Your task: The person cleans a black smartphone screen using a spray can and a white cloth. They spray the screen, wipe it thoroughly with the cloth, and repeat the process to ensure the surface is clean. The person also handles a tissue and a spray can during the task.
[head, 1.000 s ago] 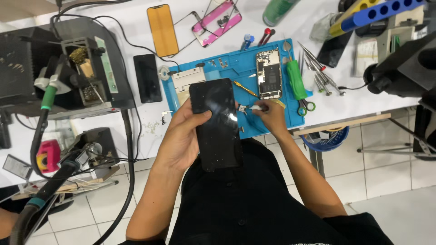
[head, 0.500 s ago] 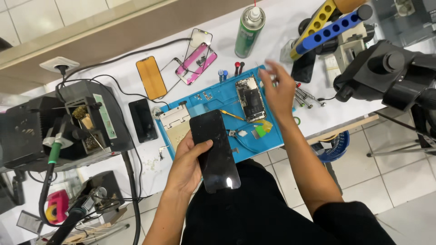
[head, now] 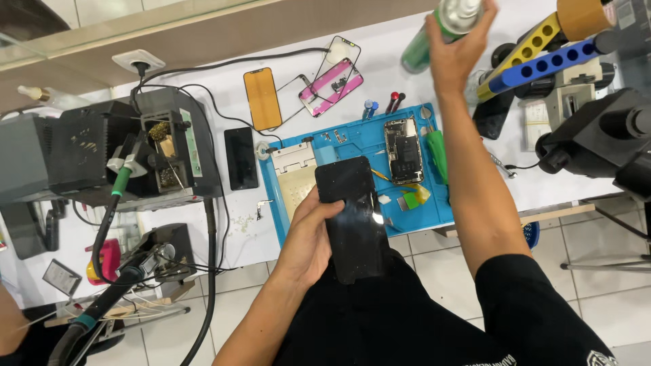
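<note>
My left hand [head: 310, 234] holds a black phone screen [head: 352, 217] by its left edge, over my lap and the near edge of a blue work mat [head: 352, 139]. My right hand [head: 456, 47] is stretched out to the far side of the white bench and is closed around a green spray can [head: 434, 30] with a silver top. On the mat lies an opened phone body [head: 404, 150] with its insides showing, a green-handled tool [head: 437, 156] beside it, and a metal plate [head: 293, 160] at the left.
A black soldering station [head: 102, 152] with cables stands at the left. A dark phone [head: 241, 158], an orange screen [head: 262, 98] and a pink-backed frame [head: 331, 86] lie behind the mat. Yellow and blue holed bars [head: 536, 51] and a black microscope [head: 603, 135] are at the right.
My right hand has left the mat and reached up and away to the green spray can, closing on it. My left hand keeps holding the black screen.
</note>
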